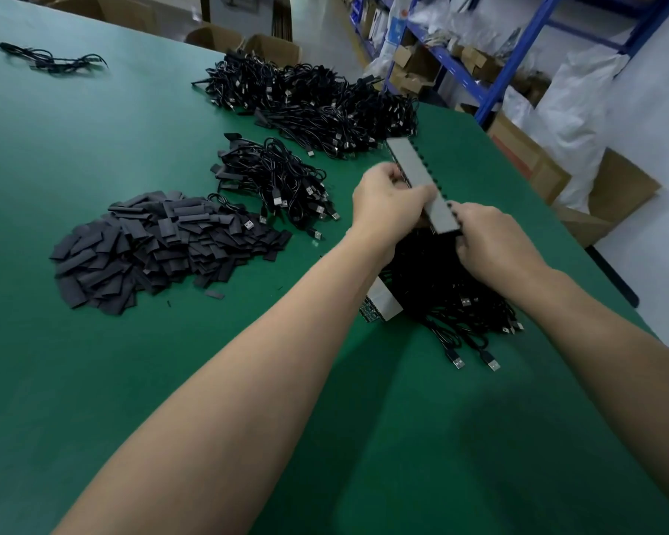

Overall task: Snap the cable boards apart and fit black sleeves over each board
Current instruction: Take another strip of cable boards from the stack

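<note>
A few stray cables (51,59) lay at the far left of the green table (93,380). Nearer, a heap of black sleeves (163,245) sat on the table. Just right of it was a small cable pile (275,183), with a big cable pile (309,98) behind that. Right of centre, the strip (421,179) of joined boards was held up off the table. It slanted away from the person, with black stubs along its right edge. The left hand (387,210) gripped it about the middle, fingers curled round it. The right hand (491,249) pinched the strip's near end, fingers bunched close together. Under the hands lay a bundle (460,299) of cables with USB plugs, and a second strip (383,303) lay against it beside the left forearm. A box (611,195) and blue shelves (491,71) stood beyond the table's right edge.
</note>
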Demonstrator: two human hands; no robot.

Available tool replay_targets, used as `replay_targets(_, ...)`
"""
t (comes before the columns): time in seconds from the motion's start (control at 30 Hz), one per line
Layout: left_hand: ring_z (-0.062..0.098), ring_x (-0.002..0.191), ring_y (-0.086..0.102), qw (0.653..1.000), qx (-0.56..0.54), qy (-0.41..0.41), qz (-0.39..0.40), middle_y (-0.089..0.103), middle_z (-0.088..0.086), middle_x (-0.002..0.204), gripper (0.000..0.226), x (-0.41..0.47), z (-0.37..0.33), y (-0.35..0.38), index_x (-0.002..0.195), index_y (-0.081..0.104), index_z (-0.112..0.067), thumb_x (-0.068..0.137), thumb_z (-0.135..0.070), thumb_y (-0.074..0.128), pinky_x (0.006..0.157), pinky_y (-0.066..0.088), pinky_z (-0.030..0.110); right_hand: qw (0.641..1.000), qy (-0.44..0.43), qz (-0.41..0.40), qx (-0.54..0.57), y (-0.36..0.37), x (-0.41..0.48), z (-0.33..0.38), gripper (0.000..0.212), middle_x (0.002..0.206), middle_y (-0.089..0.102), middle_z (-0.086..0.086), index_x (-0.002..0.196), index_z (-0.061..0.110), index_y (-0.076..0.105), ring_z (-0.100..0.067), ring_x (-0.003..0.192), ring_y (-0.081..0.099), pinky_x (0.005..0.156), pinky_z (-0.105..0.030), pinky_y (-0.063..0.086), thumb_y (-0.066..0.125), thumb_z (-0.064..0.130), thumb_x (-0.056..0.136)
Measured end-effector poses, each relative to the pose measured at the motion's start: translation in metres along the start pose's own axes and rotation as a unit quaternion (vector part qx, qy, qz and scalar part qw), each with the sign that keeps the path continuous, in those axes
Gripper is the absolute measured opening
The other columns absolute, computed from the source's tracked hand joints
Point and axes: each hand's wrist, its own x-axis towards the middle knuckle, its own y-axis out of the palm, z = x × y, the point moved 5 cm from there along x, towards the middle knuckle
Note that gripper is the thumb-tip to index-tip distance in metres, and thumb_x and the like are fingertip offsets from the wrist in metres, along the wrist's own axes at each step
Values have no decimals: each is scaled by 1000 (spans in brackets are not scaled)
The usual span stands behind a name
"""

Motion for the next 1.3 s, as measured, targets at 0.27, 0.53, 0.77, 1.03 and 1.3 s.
replay_targets(0.27,12,61,71,990,4,125,72,71,11,91,18,-50,-117,-38,100,60,1,90,-5,74,64,60,25,986,52,100,121,9,-8,5,25,111,67,-2,114,27,70,-23,98,65,82,-32,51,69,12,95)
replay_targets(0.53,12,53,56,988,-16,154,-11,61,11,77,16,-120,-113,-102,87,57,-6,89,-4,73,55,50,21,877,-141,-106,447,-86,-90,111,74,154,44,21,153,35,34,-3,145,41,110,-34,42,71,34,90)
replay_targets(0.77,10,73,73,989,82,127,-6,79,-1,82,29,-164,-87,-127,99,71,-9,95,-38,71,76,63,37,809,-35,-221,544,-76,-112,164,23,108,76,11,121,22,67,-10,100,74,84,-39,61,71,18,98)
replay_targets(1.03,7,85,70,961,200,160,-101,77,-4,91,26,-153,-61,-218,97,76,-27,95,-51,66,76,52,27,673,109,26,731,-27,-109,167,40,90,79,-18,115,-3,55,-33,78,78,64,-34,63,70,29,97)
replay_targets(1.3,12,73,68,989,122,39,70,66,-3,71,34,-125,11,-219,69,72,-26,95,-46,60,73,58,26,556,232,158,783,30,-94,166,74,95,77,-24,133,-10,50,-18,67,75,55,-26,59,78,30,77)
